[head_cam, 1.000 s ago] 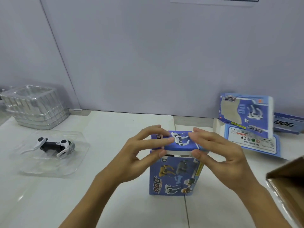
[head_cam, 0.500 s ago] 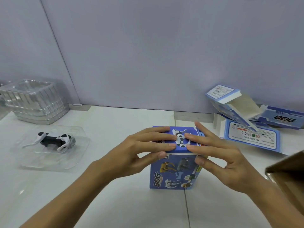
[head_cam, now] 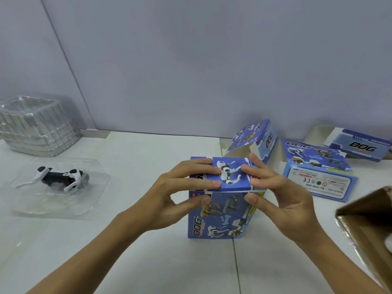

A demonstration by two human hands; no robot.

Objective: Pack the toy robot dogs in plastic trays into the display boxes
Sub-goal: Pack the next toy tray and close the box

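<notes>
A blue display box (head_cam: 220, 219) printed with toy dogs stands upright on the white table in front of me. My left hand (head_cam: 169, 198) and my right hand (head_cam: 282, 200) lie with straight fingers pressing on its top flap, thumbs against the front face. What is inside the box is hidden. A black-and-white toy robot dog (head_cam: 61, 177) lies in a clear plastic tray (head_cam: 63, 204) at the left, apart from both hands.
A stack of clear plastic trays (head_cam: 36, 126) stands at the back left. Behind the box lies an open empty display box (head_cam: 256, 136), with two more boxes (head_cam: 318, 166) (head_cam: 360, 147) at the back right. A brown carton (head_cam: 369, 211) juts in at the right edge.
The top flap has gone down flat under my fingers. The display box that stood upright at the back right has tipped over and lies on the table with its end open.
</notes>
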